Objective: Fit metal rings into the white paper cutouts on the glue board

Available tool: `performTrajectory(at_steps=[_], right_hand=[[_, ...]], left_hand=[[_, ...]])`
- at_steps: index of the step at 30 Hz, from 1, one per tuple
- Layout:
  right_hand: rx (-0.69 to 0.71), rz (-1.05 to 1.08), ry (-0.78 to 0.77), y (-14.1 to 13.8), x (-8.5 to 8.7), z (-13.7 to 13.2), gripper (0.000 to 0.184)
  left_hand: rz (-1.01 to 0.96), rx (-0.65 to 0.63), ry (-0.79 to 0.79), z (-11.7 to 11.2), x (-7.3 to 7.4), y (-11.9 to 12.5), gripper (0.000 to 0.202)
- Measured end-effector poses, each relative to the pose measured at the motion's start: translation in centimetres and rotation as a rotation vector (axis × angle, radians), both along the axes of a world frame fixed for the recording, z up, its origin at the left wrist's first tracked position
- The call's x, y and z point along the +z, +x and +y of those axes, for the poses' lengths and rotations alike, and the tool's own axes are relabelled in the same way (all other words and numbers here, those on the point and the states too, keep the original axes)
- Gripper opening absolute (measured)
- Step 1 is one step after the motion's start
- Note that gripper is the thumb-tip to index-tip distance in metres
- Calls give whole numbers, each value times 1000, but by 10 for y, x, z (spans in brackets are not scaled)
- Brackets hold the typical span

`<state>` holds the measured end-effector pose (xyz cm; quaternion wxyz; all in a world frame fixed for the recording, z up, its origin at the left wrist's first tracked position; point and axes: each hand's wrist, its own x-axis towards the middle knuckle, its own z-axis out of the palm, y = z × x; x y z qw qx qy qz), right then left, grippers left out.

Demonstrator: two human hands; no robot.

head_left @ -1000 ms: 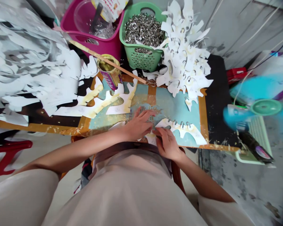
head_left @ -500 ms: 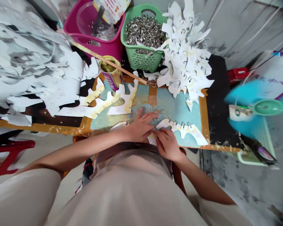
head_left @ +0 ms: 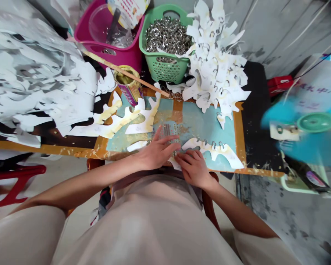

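Note:
My left hand [head_left: 160, 150] lies over a white cut-out piece [head_left: 138, 146] at the table's front edge, fingers stretched and spread. Beside it, my right hand [head_left: 193, 166] has its fingers curled and pinched on the near part of that piece, close to a small metal ring [head_left: 174, 152]. The hands cover most of the piece. To the right lies another white cut-out [head_left: 215, 150] with several metal rings along its upper edge. Left of the hands, white strips [head_left: 143, 123] carry yellowish smears.
A tin of yellowish paste [head_left: 129, 86] stands behind the strips, a wooden stick [head_left: 143, 81] across it. Behind are a green basket of rings [head_left: 167, 68] and a magenta basket [head_left: 138, 55]. White cut-outs pile up left [head_left: 71, 92] and right [head_left: 215, 70]. A blue fan [head_left: 317, 122] spins at right.
My left hand has shifted slightly left and its fingers are more spread. A ring now shows between the hands. My right hand stays nearly in place.

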<state>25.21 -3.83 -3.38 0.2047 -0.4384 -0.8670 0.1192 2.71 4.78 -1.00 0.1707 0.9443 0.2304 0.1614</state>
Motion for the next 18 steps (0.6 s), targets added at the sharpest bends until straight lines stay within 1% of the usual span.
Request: performTrajectory(at_steps=[2,5,7,9,11,14,16,18], right_hand=[[-9,-4,8,-1,0,0,43],[-23,-6,25,-3,1,-1,42],[-42,-5,23,-4,2,-2,41],[-68,-1,6,-6,1,-3,41],[-84,1,-11,-6,1,-3,44],[-63,-18,-20,-6,0,-4,46],[-41,-31,-16,-5,0,-4,46],[-35,-35,-4,-5,0,-4,46]], left_hand=[[-12,-48,34,3,-7,2,28],[-62,-65,81,1,-15,4,27],[-108,-64,119,-5,-18,3,23],[-149,-26,173,-14,-21,2,20],[-170,43,241,-26,-25,0,19],[-204,137,312,-41,-31,-2,18],[-202,194,271,-46,-33,-4,18],[-173,240,199,-48,-30,-6,25]])
